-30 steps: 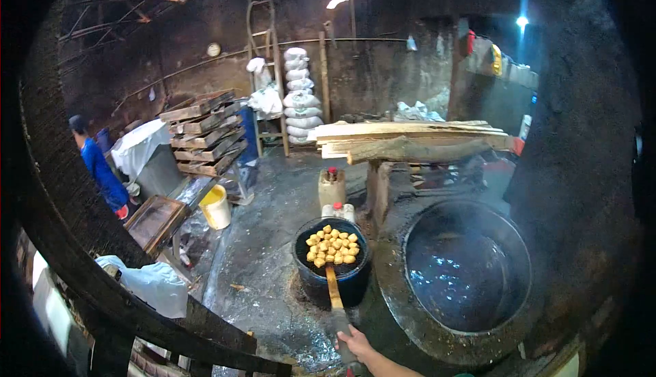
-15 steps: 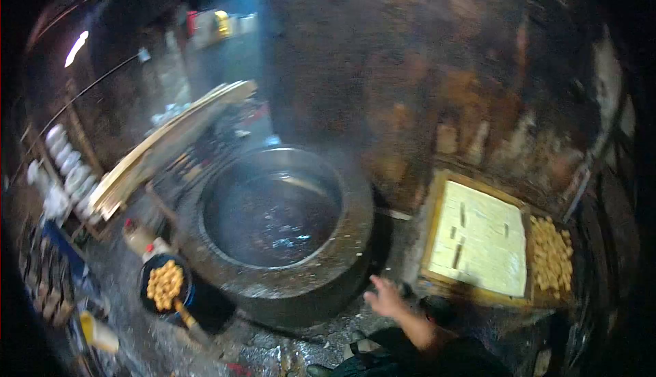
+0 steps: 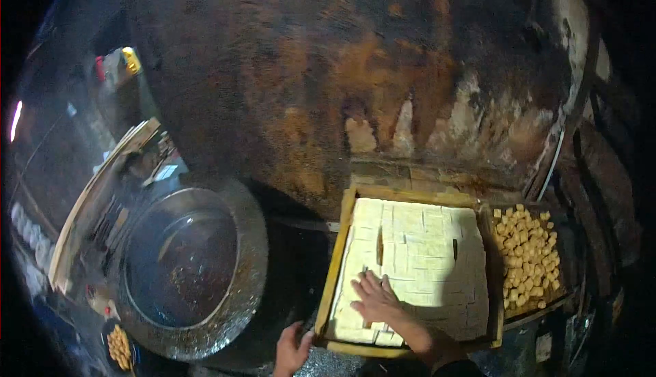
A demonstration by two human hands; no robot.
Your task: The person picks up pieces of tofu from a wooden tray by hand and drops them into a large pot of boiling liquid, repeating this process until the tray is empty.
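Observation:
My right hand [image 3: 379, 300] lies on a pale slab that looks like tofu [image 3: 424, 240], cut into many small rectangles, with its fingers spread. The slab fills a wooden frame tray [image 3: 335, 261], and dark gaps show between some pieces. My left hand [image 3: 292, 351] is beside the tray's near left corner, fingers curled. A thin dark object seems to stick out of it, too dim to name.
A large round cauldron [image 3: 236, 240] of dark liquid, set in a stove, stands to the left. Brown cubes [image 3: 529, 257] lie in a tray on the right. A pan of brown pieces [image 3: 119, 347] is at lower left, and planks [image 3: 96, 199] lean behind.
The view has swung right and closer to the tray. My right hand has gone from the air beside the stove onto the pale slab. My left hand has come into view.

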